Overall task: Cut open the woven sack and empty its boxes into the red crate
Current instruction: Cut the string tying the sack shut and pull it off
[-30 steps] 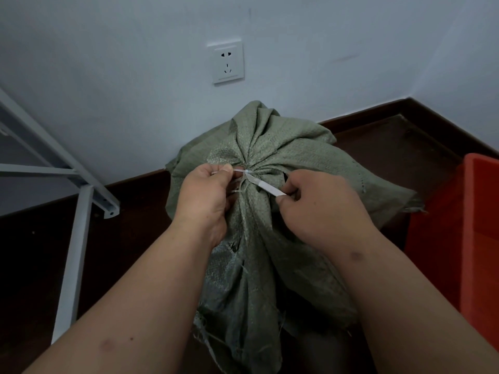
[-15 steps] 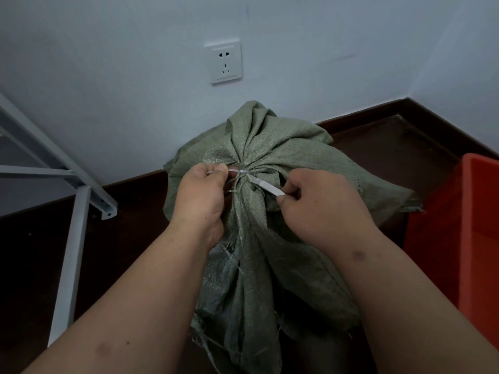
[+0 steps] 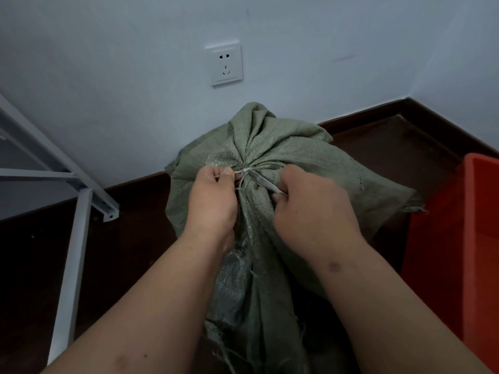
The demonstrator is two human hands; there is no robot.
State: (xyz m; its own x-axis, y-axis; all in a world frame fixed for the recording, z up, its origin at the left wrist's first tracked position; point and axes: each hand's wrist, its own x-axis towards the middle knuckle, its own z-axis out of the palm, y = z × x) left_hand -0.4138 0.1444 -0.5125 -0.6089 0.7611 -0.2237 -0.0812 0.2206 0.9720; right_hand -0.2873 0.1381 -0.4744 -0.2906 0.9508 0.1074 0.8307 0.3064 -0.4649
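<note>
Dark floor (image 3: pixel 378 147) meets a pale wall. Left hand (image 3: pixel 213 201) pinches the white tie (image 3: pixel 239 172) cinching the sack (image 3: pixel 291 157); right hand (image 3: pixel 313 203) grips a thin blade (image 3: pixel 263 182) at that knot. Crate (image 3: pixel 469 211) stands just right of the sack.

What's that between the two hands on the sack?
In the head view, the sack's tied neck: a pale tie pinched by the left hand, and a thin blade held by the right hand.
</note>
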